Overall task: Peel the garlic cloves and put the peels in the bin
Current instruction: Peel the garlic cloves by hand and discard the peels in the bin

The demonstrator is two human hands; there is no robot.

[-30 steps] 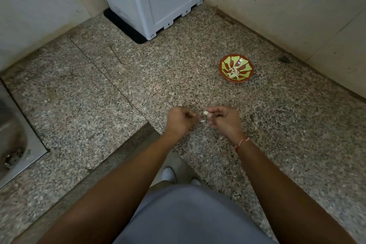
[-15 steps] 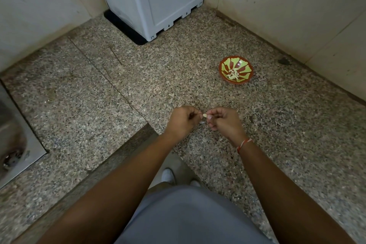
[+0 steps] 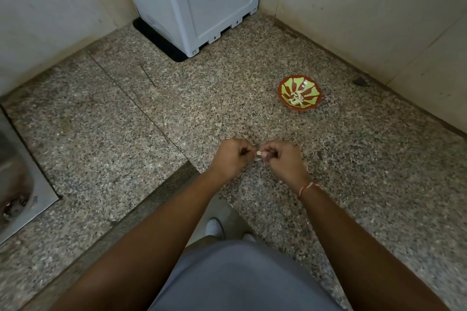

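A small pale garlic clove (image 3: 259, 153) sits between my two hands above the speckled granite counter (image 3: 126, 134). My left hand (image 3: 232, 156) and my right hand (image 3: 284, 159) both have curled fingers and pinch the clove from either side. A thin white bit of peel hangs just below the clove. A red bowl with a green pattern (image 3: 283, 88) stands farther back on the right, with several pale garlic pieces (image 3: 297, 100) in it.
A grey-white plastic appliance (image 3: 192, 0) stands on a black mat in the back corner. A steel sink (image 3: 17, 184) is set into the counter at the left. Tiled walls close the back and the right. The counter edge runs below my forearms.
My hands have closed together on the clove; in the oldest frame they were slightly apart. They sit a touch nearer the counter edge.
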